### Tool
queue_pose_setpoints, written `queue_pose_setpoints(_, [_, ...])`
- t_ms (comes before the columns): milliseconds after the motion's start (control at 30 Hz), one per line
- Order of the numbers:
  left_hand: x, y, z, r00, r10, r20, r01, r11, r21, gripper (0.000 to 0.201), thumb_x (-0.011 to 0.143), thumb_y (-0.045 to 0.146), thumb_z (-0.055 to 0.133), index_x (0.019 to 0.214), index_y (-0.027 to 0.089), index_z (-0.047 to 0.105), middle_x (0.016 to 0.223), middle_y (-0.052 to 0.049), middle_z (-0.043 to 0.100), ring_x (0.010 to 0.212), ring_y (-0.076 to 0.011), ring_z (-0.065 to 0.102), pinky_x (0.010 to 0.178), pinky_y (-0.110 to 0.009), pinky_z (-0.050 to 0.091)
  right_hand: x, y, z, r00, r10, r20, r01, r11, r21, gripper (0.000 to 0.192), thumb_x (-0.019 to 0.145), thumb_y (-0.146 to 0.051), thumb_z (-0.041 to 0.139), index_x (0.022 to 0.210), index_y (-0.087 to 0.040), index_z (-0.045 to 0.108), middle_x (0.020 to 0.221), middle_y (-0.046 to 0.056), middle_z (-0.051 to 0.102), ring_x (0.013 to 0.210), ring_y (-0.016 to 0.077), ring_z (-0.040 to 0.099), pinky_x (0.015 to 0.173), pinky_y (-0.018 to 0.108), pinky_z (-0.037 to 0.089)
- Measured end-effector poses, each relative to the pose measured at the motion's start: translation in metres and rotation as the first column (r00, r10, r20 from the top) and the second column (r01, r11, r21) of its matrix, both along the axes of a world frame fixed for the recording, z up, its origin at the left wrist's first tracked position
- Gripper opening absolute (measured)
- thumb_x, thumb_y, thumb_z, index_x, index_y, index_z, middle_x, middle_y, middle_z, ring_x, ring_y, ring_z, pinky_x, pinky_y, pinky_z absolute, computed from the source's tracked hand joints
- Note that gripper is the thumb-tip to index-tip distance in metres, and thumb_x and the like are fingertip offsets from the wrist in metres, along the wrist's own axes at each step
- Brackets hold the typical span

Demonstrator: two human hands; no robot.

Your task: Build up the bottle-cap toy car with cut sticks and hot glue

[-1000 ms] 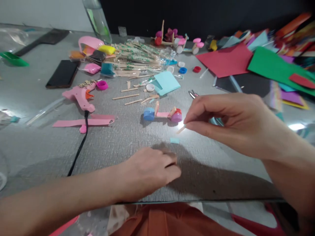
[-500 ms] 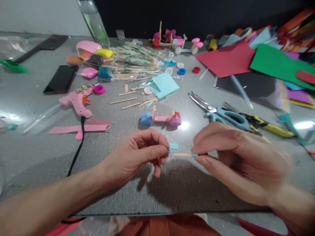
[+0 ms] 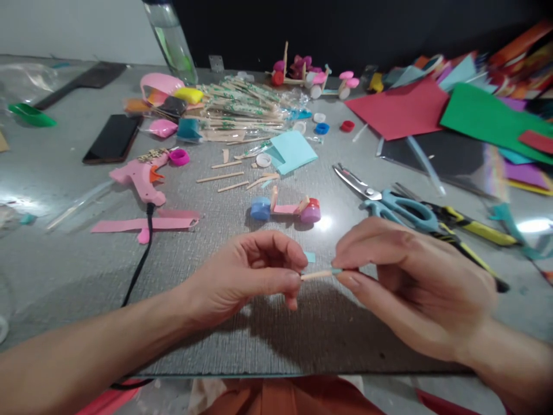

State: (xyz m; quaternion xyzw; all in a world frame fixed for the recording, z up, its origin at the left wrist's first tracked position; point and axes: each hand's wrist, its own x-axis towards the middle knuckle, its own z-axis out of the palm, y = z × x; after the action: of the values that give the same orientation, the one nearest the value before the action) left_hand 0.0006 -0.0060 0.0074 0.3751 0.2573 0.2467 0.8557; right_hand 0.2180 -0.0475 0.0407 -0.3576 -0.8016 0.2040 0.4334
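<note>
A: Above the near edge of the grey surface (image 3: 216, 323), both hands meet on one small wooden stick (image 3: 316, 275). Left hand (image 3: 254, 276): thumb and forefinger pinched shut on the stick's left end, other fingers curled. Right hand (image 3: 410, 276): fingertips pinched on the right end, where a bit of light blue shows.

B: Stick orientation?

A: Roughly level, spanning the gap between the two hands, held clear of the surface. A small light blue paper scrap (image 3: 310, 257) lies just behind it.

B: Nearby items?

A: Behind the hands, a little model (image 3: 285, 208) with a blue cap and a purple-red cap joined by a pink strip. Scissors (image 3: 384, 199) with blue handles to the right of it. Pink glue gun (image 3: 138, 173) at left, black cord running toward the near edge. Loose sticks (image 3: 224, 176) and a light blue paper sheet (image 3: 291, 151) farther back. Black phone (image 3: 113, 138) at far left.
</note>
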Motion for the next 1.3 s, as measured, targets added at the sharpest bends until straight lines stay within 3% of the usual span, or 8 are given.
queue_pose_setpoints(400, [-0.001, 0.0, 0.0, 1.0, -0.01, -0.024, 0.011, 0.999, 0.037, 0.015, 0.079, 0.006, 0.08, 0.087, 0.017, 0.073, 0.072, 0.003, 0.069, 0.063, -0.0051, 0.067, 0.064, -0.014, 0.058, 0.001, 0.001, -0.006, 1.0, -0.024, 0.006, 0.024, 1.0, 0.008, 0.009, 0.091, -0.008, 0.064, 0.091, -0.017, 0.063, 0.073, 0.0, 0.064, 0.069, 0.0111, 0.062, 0.061, 0.025, 0.05])
queue_pose_setpoints(700, [-0.002, -0.002, 0.006, 0.987, 0.064, -0.145, -0.043, 0.989, 0.142, 0.009, 0.08, 0.013, 0.079, 0.082, 0.018, 0.073, 0.086, 0.003, 0.066, 0.059, -0.0042, 0.06, 0.048, -0.013, 0.055, 0.003, 0.002, -0.004, 0.992, -0.03, 0.127, 0.021, 0.997, 0.074, 0.009, 0.09, -0.007, 0.065, 0.09, -0.016, 0.063, 0.073, 0.001, 0.065, 0.069, 0.0098, 0.064, 0.059, 0.021, 0.049])
queue_pose_setpoints(800, [0.0, -0.002, 0.01, 0.98, 0.07, -0.186, -0.04, 0.986, 0.16, 0.007, 0.08, 0.012, 0.078, 0.082, 0.017, 0.073, 0.076, 0.003, 0.067, 0.056, -0.0053, 0.059, 0.045, -0.012, 0.054, 0.004, 0.002, -0.002, 0.987, -0.02, 0.162, 0.008, 0.997, 0.075, 0.009, 0.09, -0.007, 0.064, 0.09, -0.016, 0.063, 0.073, 0.002, 0.066, 0.07, 0.0104, 0.065, 0.059, 0.021, 0.049])
queue_pose_setpoints(1000, [0.0, -0.004, 0.012, 0.94, 0.221, -0.258, -0.108, 0.914, 0.39, 0.007, 0.078, 0.013, 0.078, 0.081, 0.016, 0.074, 0.067, 0.004, 0.068, 0.049, -0.0057, 0.058, 0.044, -0.014, 0.053, 0.004, 0.003, -0.002, 0.977, -0.026, 0.21, 0.014, 0.998, 0.056, 0.008, 0.091, -0.008, 0.065, 0.091, -0.016, 0.063, 0.073, 0.0, 0.064, 0.066, 0.0092, 0.061, 0.058, 0.022, 0.048])
queue_pose_setpoints(1067, [-0.003, -0.006, 0.011, 0.914, 0.305, -0.266, -0.096, 0.802, 0.589, 0.007, 0.079, 0.013, 0.078, 0.083, 0.018, 0.075, 0.07, 0.003, 0.07, 0.051, -0.0065, 0.06, 0.047, -0.015, 0.052, 0.005, 0.002, -0.002, 0.973, -0.03, 0.227, 0.017, 0.998, 0.057, 0.008, 0.091, -0.008, 0.065, 0.091, -0.016, 0.063, 0.075, 0.0, 0.065, 0.067, 0.0091, 0.061, 0.058, 0.022, 0.048])
queue_pose_setpoints(1100, [-0.004, -0.006, 0.011, 0.902, 0.346, -0.258, -0.067, 0.702, 0.709, 0.007, 0.081, 0.013, 0.078, 0.084, 0.018, 0.075, 0.073, 0.003, 0.072, 0.055, -0.0073, 0.063, 0.051, -0.016, 0.053, 0.006, 0.001, -0.002, 0.97, -0.03, 0.24, 0.017, 0.998, 0.056, 0.008, 0.091, -0.008, 0.064, 0.092, -0.016, 0.063, 0.075, 0.0, 0.065, 0.067, 0.009, 0.061, 0.058, 0.022, 0.048])
queue_pose_setpoints(1233, [-0.01, -0.006, 0.014, 0.867, 0.458, -0.196, 0.145, 0.143, 0.979, 0.008, 0.088, 0.014, 0.074, 0.096, 0.018, 0.072, 0.086, 0.001, 0.078, 0.077, -0.0109, 0.073, 0.072, -0.019, 0.055, 0.007, -0.001, 0.0, 0.952, -0.038, 0.303, 0.021, 0.998, 0.06, 0.008, 0.092, -0.009, 0.062, 0.09, -0.017, 0.061, 0.075, -0.001, 0.063, 0.066, 0.0087, 0.06, 0.059, 0.023, 0.047])
queue_pose_setpoints(1300, [-0.012, -0.006, 0.015, 0.844, 0.505, -0.183, 0.233, -0.036, 0.972, 0.011, 0.093, 0.018, 0.069, 0.104, 0.017, 0.069, 0.09, 0.0, 0.079, 0.079, -0.0121, 0.074, 0.073, -0.02, 0.055, 0.007, -0.001, 0.001, 0.945, -0.049, 0.322, 0.031, 0.998, 0.06, 0.008, 0.093, -0.01, 0.062, 0.09, -0.017, 0.061, 0.075, -0.002, 0.063, 0.066, 0.0081, 0.059, 0.059, 0.023, 0.046])
